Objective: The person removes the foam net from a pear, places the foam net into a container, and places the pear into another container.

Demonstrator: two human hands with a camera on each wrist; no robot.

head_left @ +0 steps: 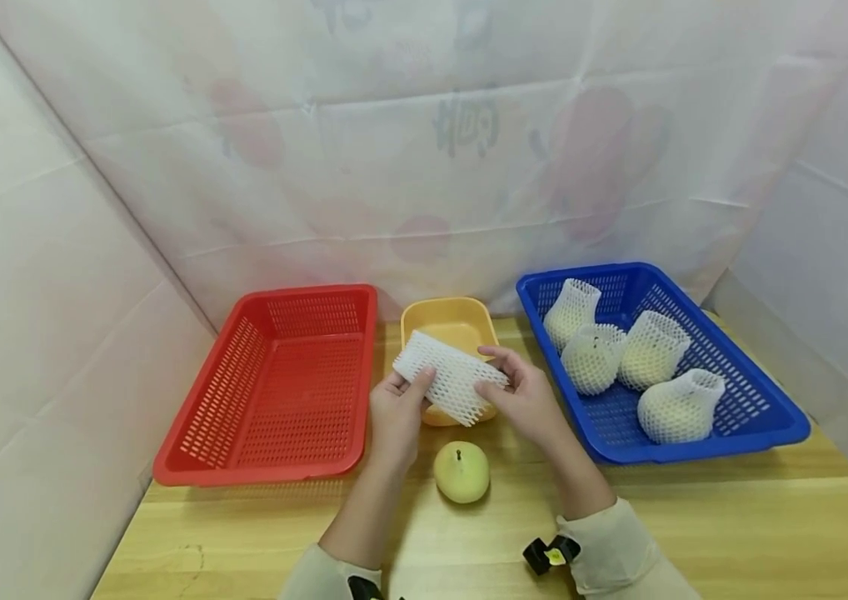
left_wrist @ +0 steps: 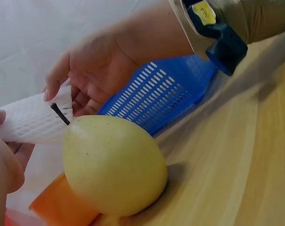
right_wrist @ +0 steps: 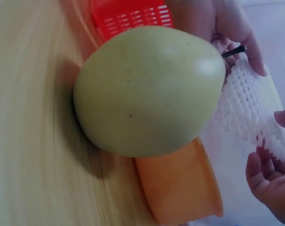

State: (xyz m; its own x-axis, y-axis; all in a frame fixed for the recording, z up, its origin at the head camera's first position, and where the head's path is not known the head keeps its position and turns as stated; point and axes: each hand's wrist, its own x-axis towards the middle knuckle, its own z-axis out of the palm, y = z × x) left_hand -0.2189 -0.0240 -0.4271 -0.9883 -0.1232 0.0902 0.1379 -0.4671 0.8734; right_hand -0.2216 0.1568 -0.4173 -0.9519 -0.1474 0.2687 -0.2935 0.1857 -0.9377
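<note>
Both hands hold a flattened white foam fruit net (head_left: 448,375) above the table. The left hand (head_left: 398,408) pinches its left end between thumb and fingers. At the other end, the right hand (head_left: 521,392) grips the net's edge, thumb on top. Below the hands, a bare yellow-green pear (head_left: 461,472) sits on the table with its stem up. The same pear (left_wrist: 114,165) looms large in the left wrist view, and the net (right_wrist: 250,103) shows behind it in the right wrist view.
A red basket (head_left: 262,475) with nothing in it stands at left. Behind the hands is a yellow-orange container (head_left: 450,307), partly hidden by the net. At right, a blue basket (head_left: 694,452) holds several netted pears (head_left: 592,360). Fabric walls (head_left: 424,167) enclose the wooden table (head_left: 769,517).
</note>
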